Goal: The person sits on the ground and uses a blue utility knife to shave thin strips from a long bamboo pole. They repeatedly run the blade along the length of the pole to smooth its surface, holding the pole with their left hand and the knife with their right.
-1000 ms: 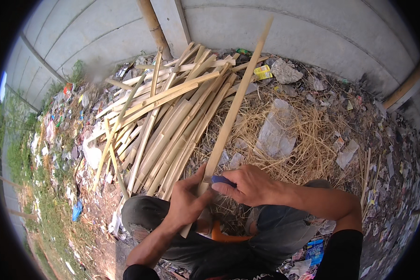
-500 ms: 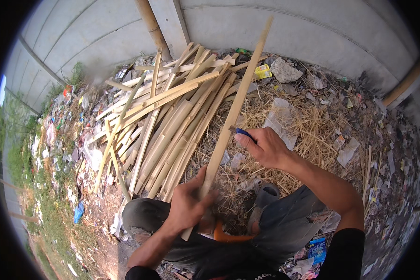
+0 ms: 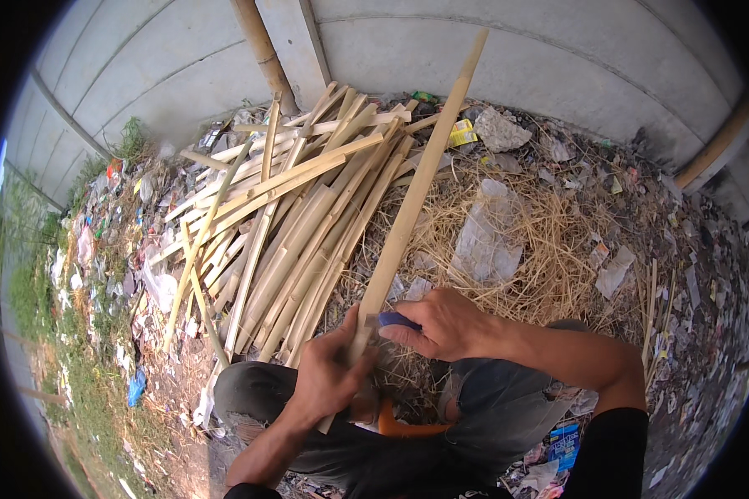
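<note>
Lower centre of frame: left hand (image 3: pixel 329 378) is gripping long bamboo slat (image 3: pixel 408 208), fingers closed round its lower end; right hand (image 3: pixel 441 324) is pinching blue-handled tool (image 3: pixel 395 320) against it. Upper left: split slats pile (image 3: pixel 283 216) looking done; this pc. in progress.

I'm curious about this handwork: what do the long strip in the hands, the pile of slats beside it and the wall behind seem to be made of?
The long strip looks like split bamboo: pale tan, matte, with a straight lengthwise grain. The pile of slats seems the same, raw and unpainted; some pieces curve like sections of a hollow stem. The wall looks like grey concrete, dull and smooth, with panel seams. The left hand grips the strip's lower end.
</note>
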A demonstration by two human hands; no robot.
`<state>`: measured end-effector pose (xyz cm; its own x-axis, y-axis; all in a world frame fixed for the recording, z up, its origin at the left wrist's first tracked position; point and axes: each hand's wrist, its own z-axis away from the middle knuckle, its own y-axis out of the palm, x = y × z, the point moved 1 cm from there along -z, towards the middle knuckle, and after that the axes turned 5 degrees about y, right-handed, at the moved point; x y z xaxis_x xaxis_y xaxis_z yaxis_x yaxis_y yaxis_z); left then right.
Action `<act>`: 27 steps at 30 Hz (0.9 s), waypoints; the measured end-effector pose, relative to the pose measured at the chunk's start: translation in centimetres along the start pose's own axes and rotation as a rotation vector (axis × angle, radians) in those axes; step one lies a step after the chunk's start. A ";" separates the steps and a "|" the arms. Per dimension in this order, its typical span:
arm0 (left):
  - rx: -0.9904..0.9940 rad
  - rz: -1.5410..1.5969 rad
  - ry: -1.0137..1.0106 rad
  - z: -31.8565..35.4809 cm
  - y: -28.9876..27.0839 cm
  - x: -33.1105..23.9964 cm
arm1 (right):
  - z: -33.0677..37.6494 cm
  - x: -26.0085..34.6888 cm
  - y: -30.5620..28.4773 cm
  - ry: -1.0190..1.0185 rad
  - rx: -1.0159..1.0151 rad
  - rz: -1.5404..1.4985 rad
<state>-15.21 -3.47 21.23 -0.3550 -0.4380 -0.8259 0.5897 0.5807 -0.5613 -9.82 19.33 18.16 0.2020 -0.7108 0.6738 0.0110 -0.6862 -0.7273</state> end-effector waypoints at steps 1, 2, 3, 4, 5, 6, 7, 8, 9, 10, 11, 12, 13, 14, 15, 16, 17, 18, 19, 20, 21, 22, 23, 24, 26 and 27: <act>0.015 -0.030 -0.018 0.0 -0.2 -0.3 | -0.2 -0.2 -0.3 0.031 -0.031 -0.003; 0.036 -0.060 -0.033 -0.1 -0.5 -0.7 | -0.6 -0.7 -1.2 0.067 -0.067 -0.006; 0.049 -0.089 -0.052 -0.1 -0.6 -0.9 | -1.2 -1.3 -2.3 0.097 -0.096 -0.009; 0.035 -0.074 -0.033 0.2 -0.5 -0.7 | -1.8 -2.1 -3.9 0.177 -0.045 0.016; 0.015 -0.059 -0.002 0.4 -0.5 -0.3 | -2.3 -2.7 -4.8 0.166 -0.092 0.015; 0.000 -0.038 0.030 0.5 -0.3 0.1 | -2.5 -3.5 -5.3 0.162 -0.139 0.017; 0.020 -0.020 -0.008 0.4 -0.3 0.3 | -2.5 -4.3 -5.4 0.158 -0.186 0.019; 0.042 0.001 -0.047 0.2 -0.3 0.6 | -2.5 -5.0 -5.0 0.121 -0.223 0.006; 0.070 0.015 -0.088 0.3 -0.3 0.7 | -2.5 -6.2 -5.2 0.195 -0.290 -0.005; 0.077 0.054 -0.063 0.5 0.0 0.6 | -2.8 -7.9 -6.2 0.269 -0.358 -0.017; 0.080 0.082 -0.041 1.1 0.1 0.7 | -3.4 -9.8 -7.2 0.337 -0.428 -0.039; 0.086 0.109 -0.013 1.6 0.0 0.8 | -3.4 -12.4 -9.4 0.432 -0.560 -0.088; 0.128 0.124 -0.004 1.9 -0.2 0.7 | -2.6 -15.1 -11.8 0.528 -0.695 -0.133; 0.166 0.138 0.000 2.3 -0.4 0.5 | -1.5 -17.2 -13.4 0.606 -0.786 -0.255; 0.201 0.162 0.002 2.7 -0.4 0.3 | -0.5 -18.7 -14.4 0.683 -0.868 -0.371; 0.203 0.183 -0.024 2.8 -0.2 0.0 | 0.7 -19.9 -14.7 0.708 -0.903 -0.384; 0.214 0.208 -0.012 2.8 -0.2 0.0 | 1.7 -20.2 -14.5 0.734 -0.939 -0.407; 0.224 0.234 0.000 2.8 -0.2 0.1 | 2.5 -20.5 -14.3 0.759 -0.973 -0.429; 0.233 0.260 0.011 2.7 -0.2 0.0 | 3.3 -20.7 -14.5 0.744 -0.992 -0.503; 0.231 0.252 0.036 2.8 -0.2 -0.1 | 3.1 -19.3 -14.7 0.725 -1.000 -0.582; 0.232 0.245 0.066 2.7 -0.2 -0.4 | 3.3 -18.4 -15.0 0.705 -1.013 -0.658; 0.232 0.239 0.097 2.6 -0.2 -0.6 | 3.7 -18.4 -14.9 0.644 -1.018 -0.771; 0.241 0.224 0.116 2.5 -0.2 -0.7 | 3.6 -17.4 -14.9 0.549 -1.006 -0.900; 0.244 0.207 0.132 2.4 -0.2 -0.8 | 3.0 -15.8 -14.7 0.449 -0.983 -1.032; 0.240 0.216 0.161 2.2 0.0 -0.7 | 2.6 -13.8 -14.4 0.258 -0.850 -1.313; 0.236 0.240 0.173 2.1 0.2 -0.1 | 2.4 -12.9 -14.2 0.227 -0.811 -1.327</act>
<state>-13.47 -4.76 21.33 -0.2918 -0.1745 -0.9404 0.8145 0.4701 -0.3399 -10.26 38.68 19.50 0.3294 0.4867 0.8091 -0.4694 -0.6591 0.5876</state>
